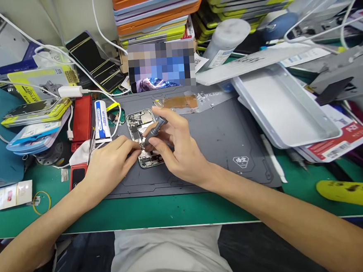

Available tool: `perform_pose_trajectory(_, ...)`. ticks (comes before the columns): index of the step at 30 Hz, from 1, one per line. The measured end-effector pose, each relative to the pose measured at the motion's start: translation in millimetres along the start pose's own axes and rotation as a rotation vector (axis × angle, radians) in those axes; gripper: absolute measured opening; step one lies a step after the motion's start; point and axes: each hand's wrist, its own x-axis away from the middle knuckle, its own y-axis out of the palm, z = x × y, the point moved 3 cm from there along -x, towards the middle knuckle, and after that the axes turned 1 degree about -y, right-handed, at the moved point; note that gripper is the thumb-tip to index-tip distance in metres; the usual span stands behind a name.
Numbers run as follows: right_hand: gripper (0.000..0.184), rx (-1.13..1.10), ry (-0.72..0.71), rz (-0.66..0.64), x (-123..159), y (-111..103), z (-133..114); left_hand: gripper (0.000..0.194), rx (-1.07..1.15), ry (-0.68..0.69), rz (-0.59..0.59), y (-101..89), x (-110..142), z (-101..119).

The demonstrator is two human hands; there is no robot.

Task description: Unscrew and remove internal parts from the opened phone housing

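Observation:
An opened smartphone (133,122) lies on the dark grey work mat (219,141), its inner parts and metal frame bare. My right hand (182,148) is closed around a small grey screwdriver (156,129), held at a slant over the middle of the phone. The driver's tip points down toward the phone's left side; whether it touches a screw is too small to tell. Beside it, my left hand (114,159) has its thumb and fingertips pinched at the phone's lower left edge. Part of the phone is hidden under my right fingers.
A lit phone screen (162,81) stands behind the mat. Left of it are a white-and-blue tube (101,121), red boxes (82,118) and white cables. An orange-brown strip (179,103) lies at the mat's top. To the right sit a white tray (285,108) and a yellow object (353,192).

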Motion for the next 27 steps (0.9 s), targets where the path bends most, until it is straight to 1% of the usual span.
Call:
perform_pose_trajectory(4,0.054,-0.007,-0.011,0.001,-0.3,-0.4,-1.9,0.018,-0.007,-0.002,0.012,-0.5,-0.8,0.6)
perform_pose_trajectory(10,0.055,-0.039,-0.004,0.021,-0.2,-0.1,0.0,0.019,-0.004,-0.007,-0.009,-0.1,-0.5,-0.3)
perform_pose_trajectory(19,0.055,-0.058,-0.008,0.01,-2.0,-0.6,-3.5,0.021,-0.077,-0.015,-0.017,0.0,-1.2,0.7)
perform_pose_trajectory(24,0.055,-0.072,-0.031,0.029,-2.3,-0.5,-3.8,0.018,-0.113,-0.004,-0.01,4.9,-1.2,2.7)
perform_pose_trajectory(27,0.055,-0.094,-0.027,0.075,-2.1,-2.0,-4.8,0.016,-0.067,-0.012,0.014,2.1,-1.1,2.3)
